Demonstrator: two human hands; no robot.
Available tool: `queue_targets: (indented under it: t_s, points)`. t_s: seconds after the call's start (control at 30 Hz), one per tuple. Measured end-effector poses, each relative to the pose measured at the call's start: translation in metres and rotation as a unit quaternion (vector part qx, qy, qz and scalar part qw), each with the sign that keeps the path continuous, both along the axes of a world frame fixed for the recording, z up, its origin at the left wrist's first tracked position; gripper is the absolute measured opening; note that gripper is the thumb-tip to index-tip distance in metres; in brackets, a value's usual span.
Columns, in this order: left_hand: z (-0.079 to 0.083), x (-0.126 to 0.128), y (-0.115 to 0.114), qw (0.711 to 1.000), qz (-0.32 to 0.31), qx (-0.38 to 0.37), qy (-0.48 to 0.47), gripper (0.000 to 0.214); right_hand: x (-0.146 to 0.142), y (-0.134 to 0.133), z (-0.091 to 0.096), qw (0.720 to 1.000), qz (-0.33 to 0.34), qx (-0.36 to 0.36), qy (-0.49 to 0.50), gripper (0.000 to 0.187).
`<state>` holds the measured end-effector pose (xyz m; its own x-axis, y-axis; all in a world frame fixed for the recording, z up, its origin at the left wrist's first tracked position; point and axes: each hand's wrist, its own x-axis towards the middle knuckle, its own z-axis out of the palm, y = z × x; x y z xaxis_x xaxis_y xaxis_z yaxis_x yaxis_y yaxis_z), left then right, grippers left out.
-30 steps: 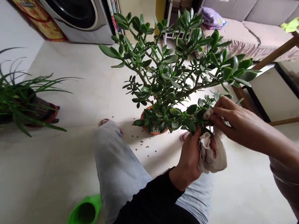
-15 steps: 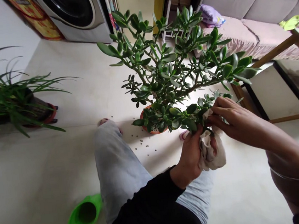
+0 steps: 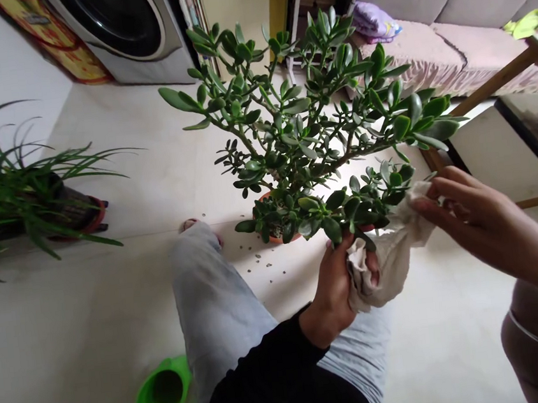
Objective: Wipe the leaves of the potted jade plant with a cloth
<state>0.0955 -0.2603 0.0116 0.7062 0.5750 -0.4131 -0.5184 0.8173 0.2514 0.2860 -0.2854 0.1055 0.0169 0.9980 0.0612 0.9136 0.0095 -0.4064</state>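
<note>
A jade plant [image 3: 309,127] with thick green leaves grows from an orange pot [image 3: 272,234] on the floor in front of me. My left hand [image 3: 338,284] is closed around a bunched beige cloth [image 3: 388,259] just under the plant's lowest leaves. My right hand [image 3: 473,218] pinches the cloth's upper end and holds it out to the right, beside the leaves at the plant's right side. My grey trouser leg [image 3: 212,303] stretches toward the pot.
A spiky green plant [image 3: 13,190] in a dark pot stands at the left. A green plastic cup [image 3: 161,392] lies on the floor. Small pebbles [image 3: 260,260] lie scattered by the orange pot. Beyond are a washing machine [image 3: 120,25], a sofa [image 3: 460,8] and a wooden table [image 3: 504,106].
My right hand has pulled the cloth's end away from the leaves, rightward, stretching the cloth out. My left hand keeps its hold on the bunched part.
</note>
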Motion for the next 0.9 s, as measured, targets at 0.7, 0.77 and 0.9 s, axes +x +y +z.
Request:
queue_targets:
  t_s: [0.7, 0.77, 0.9]
  points:
    - [-0.014, 0.002, -0.013, 1.0, 0.008, 0.008, 0.013, 0.05, -0.029, 0.056, -0.008, 0.973, 0.197, -0.039, -0.114, 0.03]
    - [-0.012, 0.001, -0.013, 1.0, 0.004, 0.0, 0.016, 0.054, -0.026, 0.061, -0.005, 0.971, 0.201, -0.071, -0.107, 0.021]
    - [-0.012, 0.001, -0.013, 0.999, -0.015, -0.026, 0.033, 0.06, -0.028, 0.082, 0.005, 0.962, 0.193, -0.165, -0.102, 0.022]
